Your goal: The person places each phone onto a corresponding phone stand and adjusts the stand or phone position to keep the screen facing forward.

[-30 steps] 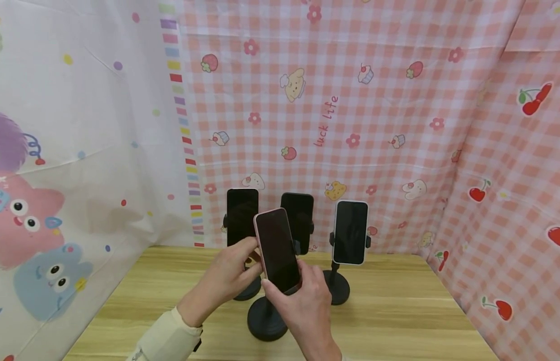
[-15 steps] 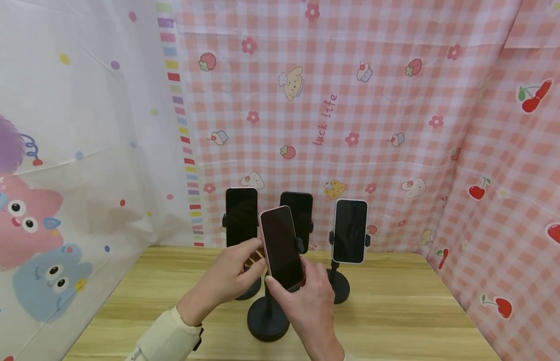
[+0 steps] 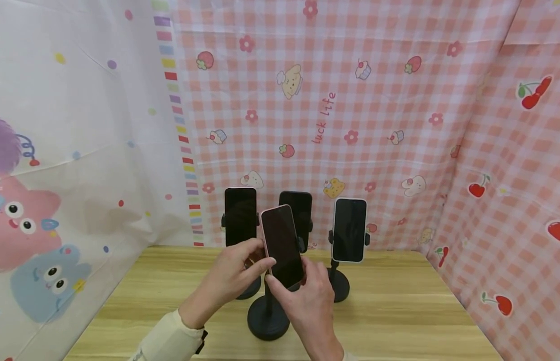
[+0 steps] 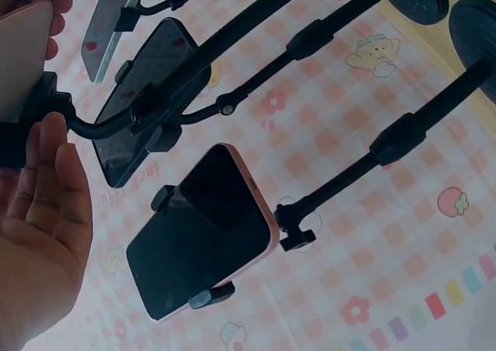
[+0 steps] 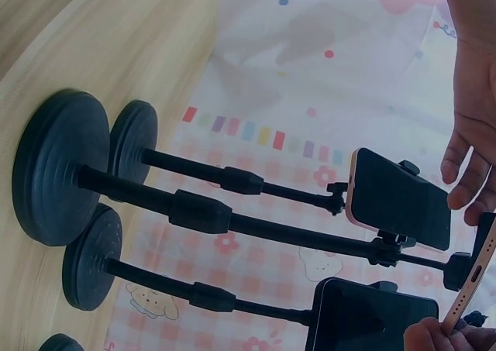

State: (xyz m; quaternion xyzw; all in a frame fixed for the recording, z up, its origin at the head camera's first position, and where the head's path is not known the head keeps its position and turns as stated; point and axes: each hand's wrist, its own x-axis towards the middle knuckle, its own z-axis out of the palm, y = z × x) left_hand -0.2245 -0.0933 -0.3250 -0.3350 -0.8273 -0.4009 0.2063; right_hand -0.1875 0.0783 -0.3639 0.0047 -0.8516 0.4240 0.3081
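Observation:
A pink-edged smartphone [image 3: 282, 243] leans slightly left at the front, its dark screen toward me. It sits in the holder of a black phone stand whose round base [image 3: 268, 318] is on the table. My right hand [image 3: 310, 296] grips the phone's bottom end, thumb at the lower left corner and fingers along the right edge. With my left hand [image 3: 230, 271] I pinch the phone's left side, thumb over the screen's edge and fingers behind. In the left wrist view those fingers [image 4: 50, 165] reach the black clamp [image 4: 48, 99] behind the phone.
Behind stand three more phones on black stands: a pink-edged one [image 3: 240, 213] at left, a dark one [image 3: 298, 208] partly covered in the middle, and a white-edged one [image 3: 349, 230] at right. Patterned cloth [image 3: 374, 110] closes off the back and sides of the wooden table [image 3: 397, 311].
The phone and my right hand have shifted slightly right, with the phone tilting a little. My left thumb has come forward onto the phone's front edge. The other phones stay in place.

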